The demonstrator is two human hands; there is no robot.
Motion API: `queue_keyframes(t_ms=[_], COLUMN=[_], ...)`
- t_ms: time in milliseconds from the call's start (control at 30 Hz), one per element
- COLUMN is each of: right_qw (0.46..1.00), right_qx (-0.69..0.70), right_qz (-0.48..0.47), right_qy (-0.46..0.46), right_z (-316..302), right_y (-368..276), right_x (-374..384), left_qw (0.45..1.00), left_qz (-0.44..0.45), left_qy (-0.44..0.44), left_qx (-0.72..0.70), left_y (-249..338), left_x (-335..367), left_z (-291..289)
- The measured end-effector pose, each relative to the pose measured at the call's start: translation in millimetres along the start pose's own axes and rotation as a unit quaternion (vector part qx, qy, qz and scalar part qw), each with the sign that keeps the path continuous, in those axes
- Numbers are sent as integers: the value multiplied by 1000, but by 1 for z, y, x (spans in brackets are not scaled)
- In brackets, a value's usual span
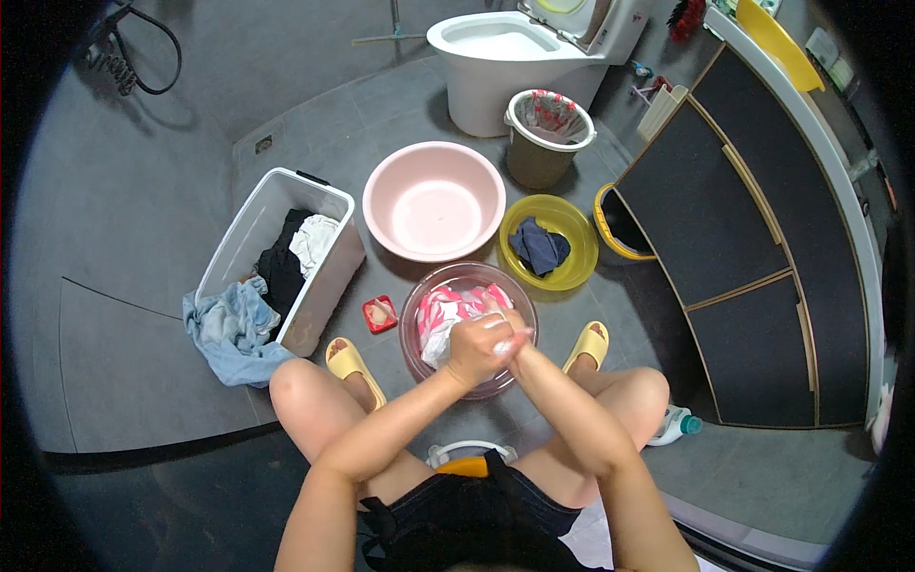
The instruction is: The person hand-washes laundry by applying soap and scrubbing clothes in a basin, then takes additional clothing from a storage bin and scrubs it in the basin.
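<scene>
My left hand [476,353] and my right hand [518,336] are pressed together over a dark translucent basin [411,355]. Both are closed around part of a wet pink-and-white garment [450,310], with white suds on the fingers. The rest of the garment lies in the basin, just beyond and left of my hands. How much cloth is between the palms is hidden. A small red soap dish [379,315] with a pale bar in it sits on the floor left of the basin.
A large pink basin [434,202] stands beyond. Right of it, a yellow basin [582,229] holds dark blue cloth [539,246]. A clear laundry bin [324,296] at left holds clothes. A trash bin [539,157], toilet [477,86], dark cabinet [705,200] and bottle [675,425] are around.
</scene>
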State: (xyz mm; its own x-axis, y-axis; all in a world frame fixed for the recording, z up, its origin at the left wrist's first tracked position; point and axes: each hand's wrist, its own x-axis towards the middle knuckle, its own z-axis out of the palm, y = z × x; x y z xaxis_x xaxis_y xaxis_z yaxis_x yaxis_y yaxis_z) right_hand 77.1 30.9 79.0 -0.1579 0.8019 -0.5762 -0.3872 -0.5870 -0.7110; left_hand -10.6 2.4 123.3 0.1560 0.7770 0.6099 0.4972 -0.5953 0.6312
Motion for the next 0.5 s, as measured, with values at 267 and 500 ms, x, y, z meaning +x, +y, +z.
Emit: queue_keyframes(t_ms=[267,500], right_qw=[990,999], right_qx=[115,31], right_qz=[2,27], right_qy=[-75,-29], right_z=[0,28], right_y=[3,-24], right_x=[-4,-25], left_qw=[991,950], left_qz=[-34,-252], left_qy=[120,164], left_qx=[41,87], left_y=[-15,-72], left_x=[10,5], left_z=[6,-15])
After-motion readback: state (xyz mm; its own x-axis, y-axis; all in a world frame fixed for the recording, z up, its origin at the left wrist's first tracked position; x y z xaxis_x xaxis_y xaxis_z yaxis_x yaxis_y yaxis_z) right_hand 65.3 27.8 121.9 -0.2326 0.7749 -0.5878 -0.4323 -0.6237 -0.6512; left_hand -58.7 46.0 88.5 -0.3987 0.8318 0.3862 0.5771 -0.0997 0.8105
